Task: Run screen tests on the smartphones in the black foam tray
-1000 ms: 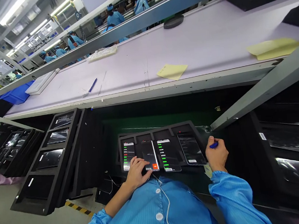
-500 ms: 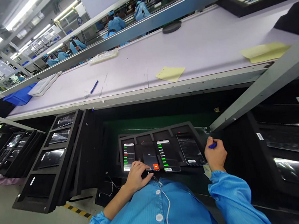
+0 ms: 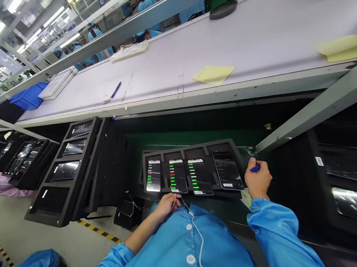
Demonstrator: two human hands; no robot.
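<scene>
Four phones lie in a black foam tray (image 3: 204, 150). The left phone (image 3: 153, 176), the second phone (image 3: 178, 176) and the third phone (image 3: 199, 177) show lists of green lines; the right phone (image 3: 227, 171) is dark. My left hand (image 3: 168, 204) is closed on a thin white cable (image 3: 194, 223) just below the second phone's lower edge. Beside the tray's right end, my right hand (image 3: 258, 178) is wrapped round a blue pen (image 3: 255, 168). A yellow paper (image 3: 245, 198) lies partly under that hand's wrist.
Stacked foam trays with phones (image 3: 64, 171) stand at the left, and more trays (image 3: 355, 174) at the right. A shelf (image 3: 166, 73) above bears a yellow note (image 3: 214, 75) and a pen (image 3: 116, 90). A post (image 3: 316, 106) slants at the right. People in blue work beyond.
My left hand has drawn back from the second phone's screen to below its edge, now with the cable in its fingers. That screen has changed to a list. The view has shifted.
</scene>
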